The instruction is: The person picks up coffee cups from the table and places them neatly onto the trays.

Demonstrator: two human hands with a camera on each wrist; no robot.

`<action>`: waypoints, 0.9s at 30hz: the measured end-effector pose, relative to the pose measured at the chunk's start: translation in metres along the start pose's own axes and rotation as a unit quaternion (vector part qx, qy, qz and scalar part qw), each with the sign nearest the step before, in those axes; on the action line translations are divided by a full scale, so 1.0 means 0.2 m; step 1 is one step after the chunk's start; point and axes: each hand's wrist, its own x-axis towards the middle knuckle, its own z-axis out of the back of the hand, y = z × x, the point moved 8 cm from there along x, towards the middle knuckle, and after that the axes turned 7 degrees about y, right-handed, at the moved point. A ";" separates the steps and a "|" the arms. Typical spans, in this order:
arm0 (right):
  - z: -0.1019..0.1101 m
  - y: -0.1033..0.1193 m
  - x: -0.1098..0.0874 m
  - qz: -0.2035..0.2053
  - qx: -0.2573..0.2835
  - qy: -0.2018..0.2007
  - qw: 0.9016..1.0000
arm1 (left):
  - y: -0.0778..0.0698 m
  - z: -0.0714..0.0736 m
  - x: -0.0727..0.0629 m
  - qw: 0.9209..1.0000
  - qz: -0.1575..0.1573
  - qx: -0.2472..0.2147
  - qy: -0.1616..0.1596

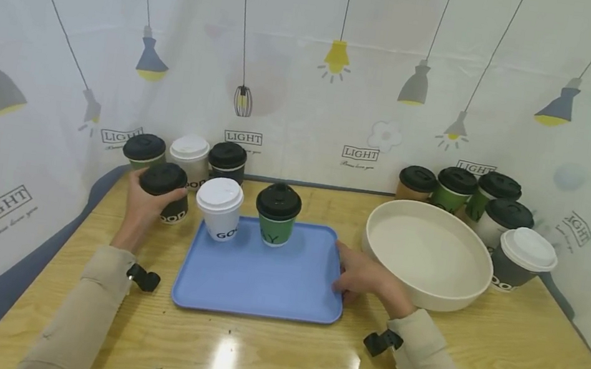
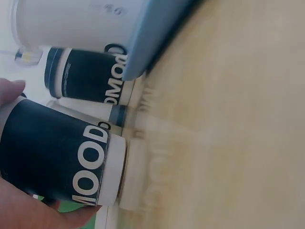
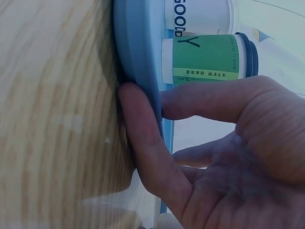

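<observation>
My left hand (image 1: pixel 140 210) grips a dark paper coffee cup (image 1: pixel 173 213) with a black lid, just left of the blue tray (image 1: pixel 259 280). In the left wrist view, the cup (image 2: pixel 50 150) shows white MOOD lettering, and its base is right at the tabletop, over its own reflection. My right hand (image 1: pixel 365 273) pinches the tray's right edge; the right wrist view has fingers (image 3: pixel 140 117) on both sides of the rim. On the tray's back part stand a white cup (image 1: pixel 219 218) with a white lid and a green cup (image 1: pixel 276 229) with a black lid.
Behind my left hand stand a green cup (image 1: pixel 144 150), a white-lidded cup (image 1: pixel 189 160) and a dark cup (image 1: pixel 228 159). A round cream dish (image 1: pixel 422 290) sits right of the tray, with several lidded cups (image 1: pixel 456 188) behind and beside it. A printed curtain (image 1: pixel 307 104) encloses the table.
</observation>
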 end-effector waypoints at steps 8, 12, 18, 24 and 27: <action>0.00 -0.01 0.00 -0.002 -0.003 0.003 1.000 | -0.04 0.01 -0.18 0.999 0.007 0.041 0.011; -0.01 -0.02 0.00 -0.002 -0.001 0.009 1.000 | -0.15 0.02 -0.27 0.998 -0.008 0.057 0.019; 0.00 0.00 0.00 0.003 -0.002 0.012 1.000 | -0.36 0.00 -0.40 0.998 -0.043 0.043 0.023; 0.00 0.00 0.00 0.006 0.009 0.009 1.000 | -0.51 -0.17 -0.54 0.991 -0.085 0.037 0.093; 0.00 0.00 0.00 0.004 0.011 0.008 1.000 | -0.54 -0.29 -0.61 0.987 -0.089 0.020 0.133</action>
